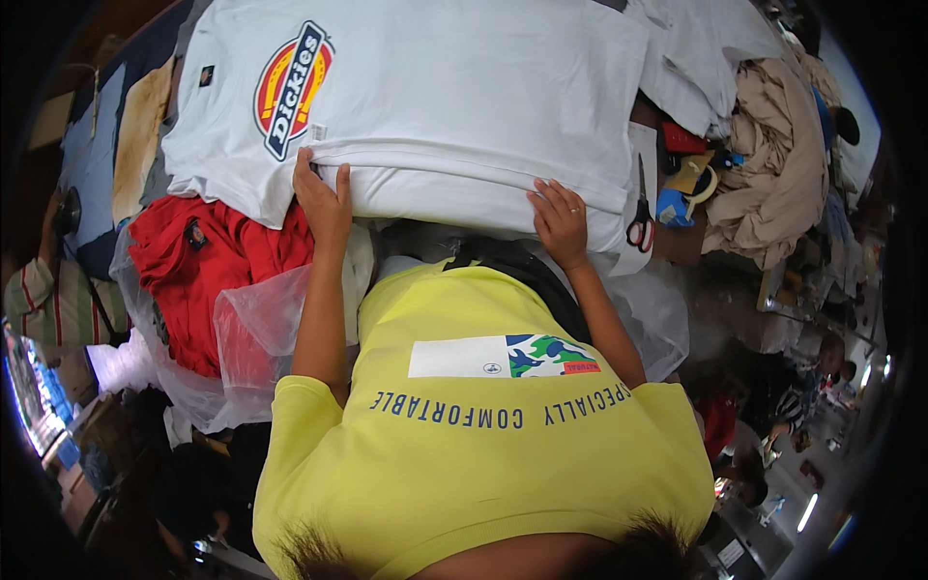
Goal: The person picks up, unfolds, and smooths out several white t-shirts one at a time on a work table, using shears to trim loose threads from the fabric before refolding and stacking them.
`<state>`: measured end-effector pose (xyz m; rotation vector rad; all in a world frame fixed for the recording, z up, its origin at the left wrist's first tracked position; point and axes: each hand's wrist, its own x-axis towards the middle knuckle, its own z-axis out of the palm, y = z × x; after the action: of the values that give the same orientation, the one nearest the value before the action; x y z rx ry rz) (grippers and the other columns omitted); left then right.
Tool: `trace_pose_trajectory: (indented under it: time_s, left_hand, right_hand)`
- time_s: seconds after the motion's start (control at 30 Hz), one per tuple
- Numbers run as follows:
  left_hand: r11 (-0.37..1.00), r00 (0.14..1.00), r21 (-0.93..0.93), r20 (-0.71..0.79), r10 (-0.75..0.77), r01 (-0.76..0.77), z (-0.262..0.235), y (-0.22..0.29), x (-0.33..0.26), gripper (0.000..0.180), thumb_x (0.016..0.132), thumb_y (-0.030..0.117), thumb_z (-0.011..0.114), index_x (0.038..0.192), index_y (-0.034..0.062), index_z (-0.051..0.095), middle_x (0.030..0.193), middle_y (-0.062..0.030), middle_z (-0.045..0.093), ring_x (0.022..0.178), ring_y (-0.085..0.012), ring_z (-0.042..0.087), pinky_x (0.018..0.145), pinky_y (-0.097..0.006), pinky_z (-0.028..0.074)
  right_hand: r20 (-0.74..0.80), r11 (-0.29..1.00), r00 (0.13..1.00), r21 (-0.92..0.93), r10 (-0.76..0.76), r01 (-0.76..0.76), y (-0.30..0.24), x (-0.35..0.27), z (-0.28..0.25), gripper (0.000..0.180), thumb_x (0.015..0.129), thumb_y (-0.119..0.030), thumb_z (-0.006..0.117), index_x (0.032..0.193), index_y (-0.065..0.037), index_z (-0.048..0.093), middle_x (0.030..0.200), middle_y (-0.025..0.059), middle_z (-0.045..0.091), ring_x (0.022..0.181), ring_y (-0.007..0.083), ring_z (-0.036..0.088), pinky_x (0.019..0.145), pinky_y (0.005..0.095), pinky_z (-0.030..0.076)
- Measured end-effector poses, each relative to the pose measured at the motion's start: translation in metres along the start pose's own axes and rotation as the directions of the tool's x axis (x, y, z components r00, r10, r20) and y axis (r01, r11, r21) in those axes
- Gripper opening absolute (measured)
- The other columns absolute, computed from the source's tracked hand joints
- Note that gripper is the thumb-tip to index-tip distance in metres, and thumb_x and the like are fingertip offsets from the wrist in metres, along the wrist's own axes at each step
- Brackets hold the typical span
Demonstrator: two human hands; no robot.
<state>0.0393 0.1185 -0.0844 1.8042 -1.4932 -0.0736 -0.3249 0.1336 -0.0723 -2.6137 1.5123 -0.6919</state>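
A white T-shirt (464, 82) with a red, yellow and dark blue printed emblem lies spread over a pile of white cloth in front of me. My left hand (325, 200) rests at its near edge, below the emblem, thumb and fingers apart. Further right along the same edge, my right hand (560, 222) lies on the fabric with its fingers stretched out and a ring on one of them. Neither hand is closed around anything. The undersides of both palms are hidden.
Scissors (640, 224) lie right of the shirt, near a tape roll (703, 184) and a red object (682, 139). Beige cloth (773, 159) is heaped farther right. Red garments (184, 280) fill a clear plastic bag at left. A person in a striped shirt (63, 304) is at far left.
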Motion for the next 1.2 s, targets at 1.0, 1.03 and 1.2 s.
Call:
trace_pose_trajectory:
  time_s: [1.0,1.03,1.2]
  left_hand:
    - [0.994,0.997,-0.082,-0.031,0.069,-0.072,0.000,-0.019,0.003,0.022,0.079,0.003,0.057,0.101,0.0031,0.060,0.110,-0.0179,0.054,0.103,-0.0329,0.051,0.089,-0.039,0.040]
    - [0.994,0.995,-0.047,-0.032,0.096,-0.097,0.000,-0.017,0.003,0.023,0.079,0.002,0.056,0.101,0.0040,0.060,0.110,-0.0177,0.054,0.103,-0.0328,0.050,0.089,-0.039,0.040]
    - [0.991,0.990,0.005,-0.037,0.133,-0.133,0.001,-0.015,0.001,0.026,0.078,0.000,0.055,0.103,0.0069,0.060,0.110,-0.0169,0.054,0.103,-0.0328,0.049,0.088,-0.040,0.040]
  right_hand:
    - [-0.005,1.000,1.000,-0.029,0.002,-0.002,-0.003,0.000,0.004,0.027,0.077,-0.009,0.057,0.104,-0.011,0.062,0.121,0.0027,0.055,0.114,0.0220,0.048,0.095,0.0387,0.035]
    - [-0.004,1.000,1.000,-0.025,0.004,-0.004,-0.003,0.000,0.004,0.027,0.077,-0.009,0.057,0.104,-0.011,0.062,0.121,0.0027,0.055,0.114,0.0221,0.048,0.095,0.0388,0.035]
    - [-0.007,1.000,1.000,0.000,0.006,-0.006,-0.003,0.000,0.003,0.029,0.076,-0.009,0.058,0.104,-0.011,0.062,0.121,0.0026,0.055,0.115,0.0223,0.048,0.095,0.0390,0.034]
